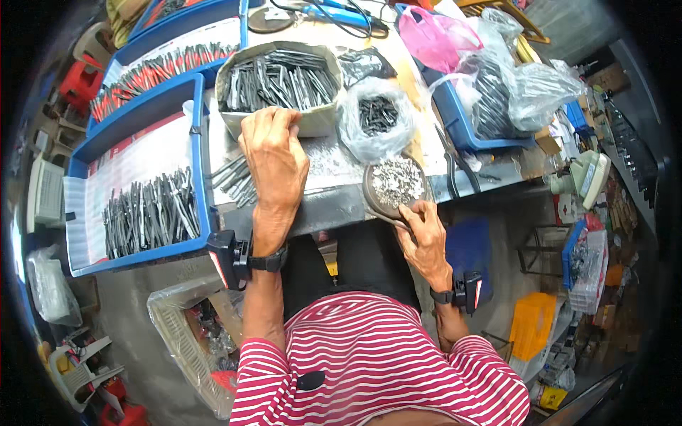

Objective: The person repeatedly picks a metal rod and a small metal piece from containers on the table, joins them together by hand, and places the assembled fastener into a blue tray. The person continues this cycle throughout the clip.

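My left hand (pixel 272 153) is at the near wall of a pale box (pixel 312 125), its fingers bent together and the tips hidden. Dark slim metal pieces (pixel 280 78) fill that box. More slim pieces (pixel 236 179) lie on the table beside my left wrist. At the table's front edge my right hand (pixel 425 238) pinches a slim dark piece (pixel 388 219), which lies along the near rim of a round dish (pixel 366 190). Small silvery parts (pixel 395 182) are heaped in the dish. Behind it stands a clear plastic bag (pixel 348 128) of small black parts (pixel 377 115).
Blue trays (pixel 202 160) at left hold rows of black strips (pixel 153 213) and red-and-black pieces (pixel 160 78). Dark-handled pliers (pixel 452 167) lie right of the dish. Another blue bin (pixel 462 131) holds bagged black parts, with a pink bag (pixel 439 37) above. A crate (pixel 174 341) stands on the floor.
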The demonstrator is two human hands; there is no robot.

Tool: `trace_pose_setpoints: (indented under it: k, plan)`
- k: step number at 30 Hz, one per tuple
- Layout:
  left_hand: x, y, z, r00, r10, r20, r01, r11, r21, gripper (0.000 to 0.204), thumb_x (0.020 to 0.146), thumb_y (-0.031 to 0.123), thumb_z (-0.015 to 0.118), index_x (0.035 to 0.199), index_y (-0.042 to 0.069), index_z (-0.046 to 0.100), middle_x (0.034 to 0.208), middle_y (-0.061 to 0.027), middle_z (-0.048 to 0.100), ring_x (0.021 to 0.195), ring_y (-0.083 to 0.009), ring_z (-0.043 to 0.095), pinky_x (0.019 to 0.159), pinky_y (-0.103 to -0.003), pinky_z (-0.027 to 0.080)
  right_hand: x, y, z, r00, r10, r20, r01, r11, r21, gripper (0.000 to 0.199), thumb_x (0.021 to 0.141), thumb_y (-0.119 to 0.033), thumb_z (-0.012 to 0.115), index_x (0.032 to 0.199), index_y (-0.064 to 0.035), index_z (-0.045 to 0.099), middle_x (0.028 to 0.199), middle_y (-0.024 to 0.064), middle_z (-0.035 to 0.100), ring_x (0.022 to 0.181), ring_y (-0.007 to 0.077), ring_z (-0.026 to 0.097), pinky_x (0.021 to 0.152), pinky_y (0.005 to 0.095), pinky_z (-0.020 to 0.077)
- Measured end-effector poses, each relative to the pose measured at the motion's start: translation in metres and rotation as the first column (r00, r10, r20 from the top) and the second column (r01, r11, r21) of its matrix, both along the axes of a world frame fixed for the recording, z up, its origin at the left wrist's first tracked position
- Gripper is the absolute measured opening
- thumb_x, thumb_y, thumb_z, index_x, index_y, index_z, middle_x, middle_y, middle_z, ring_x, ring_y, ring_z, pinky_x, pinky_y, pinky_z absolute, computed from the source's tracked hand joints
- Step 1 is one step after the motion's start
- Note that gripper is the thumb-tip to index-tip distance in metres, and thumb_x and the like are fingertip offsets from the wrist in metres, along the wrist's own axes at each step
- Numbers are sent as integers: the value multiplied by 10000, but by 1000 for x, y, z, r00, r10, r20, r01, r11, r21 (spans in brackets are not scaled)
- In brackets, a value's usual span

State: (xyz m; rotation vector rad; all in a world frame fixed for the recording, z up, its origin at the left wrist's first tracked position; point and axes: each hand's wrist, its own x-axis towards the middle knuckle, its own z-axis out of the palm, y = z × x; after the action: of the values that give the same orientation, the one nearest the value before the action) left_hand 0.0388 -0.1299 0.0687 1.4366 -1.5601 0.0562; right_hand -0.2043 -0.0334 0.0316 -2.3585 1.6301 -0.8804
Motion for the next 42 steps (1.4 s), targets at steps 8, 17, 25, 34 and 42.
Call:
trace_pose_setpoints:
  k: [8,17,25,34,42]
  plan:
    - [13,-41,6,998,22,55,-25,998,51,146,682,1,588,793,80,643,834,-75,588,878,-269,511,793,-377,375,-4,-6,-1,998,57,-11,-57,997,-48,281,690,13,658,966,-2,606,824,133,498,710,279,537,597,351,442]
    - [9,-81,7,930,-196,311,128,965,227,241,719,-15,579,856,150,688,799,-68,602,820,-243,522,745,-368,406,-7,-12,4,990,139,-35,-141,989,-52,190,708,3,675,883,-11,604,813,121,561,716,280,566,605,338,463]
    - [7,-100,-5,875,-303,378,218,943,251,285,690,2,591,899,179,673,909,-73,558,873,-268,501,751,-384,401,-15,-23,8,961,259,-96,-260,966,-6,169,703,-35,671,852,-41,593,816,73,566,720,250,559,603,339,467]
    - [16,-104,2,818,-435,376,322,889,327,231,697,24,614,885,155,647,999,-45,562,915,-260,516,798,-387,406,-23,-33,10,937,343,-70,-334,936,115,171,682,-17,654,833,-29,574,825,90,569,739,276,558,633,357,468]
    - [21,-103,11,731,-528,432,410,846,340,162,708,45,605,853,117,612,1024,-19,540,1005,-233,527,773,-379,389,-26,-36,10,914,395,-91,-387,917,98,212,664,-2,651,852,-14,554,838,106,565,747,286,560,639,366,469]
